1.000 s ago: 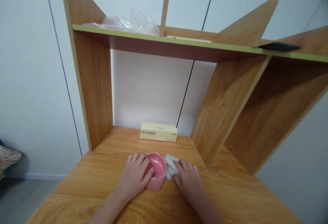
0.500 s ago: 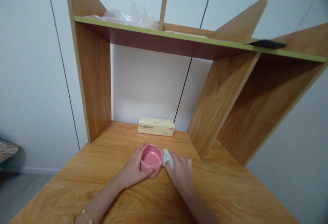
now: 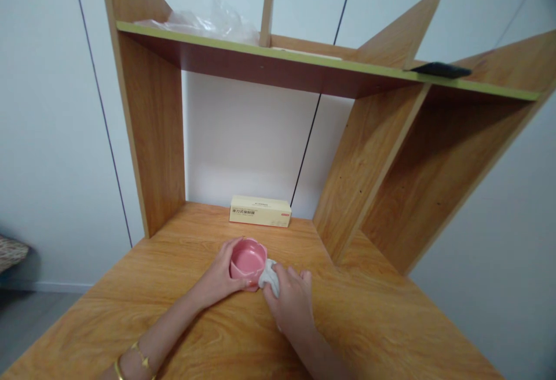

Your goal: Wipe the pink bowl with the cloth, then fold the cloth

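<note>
Pink bowl (image 3: 248,256) on the wooden desk (image 3: 182,316) — left hand (image 3: 219,277) wrapped around its side, right hand (image 3: 290,302) squeezing a white cloth (image 3: 268,276) against the bowl, cream box (image 3: 259,211) behind

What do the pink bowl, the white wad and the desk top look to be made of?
Pink bowl, held by the left hand: probably plastic; smooth, even matte colour, though glazed ceramic is possible. White wad under the right hand: soft cloth or tissue; it crumples in folds. Desk top: wood-grain laminate or veneer board, with a faint sheen.
</note>
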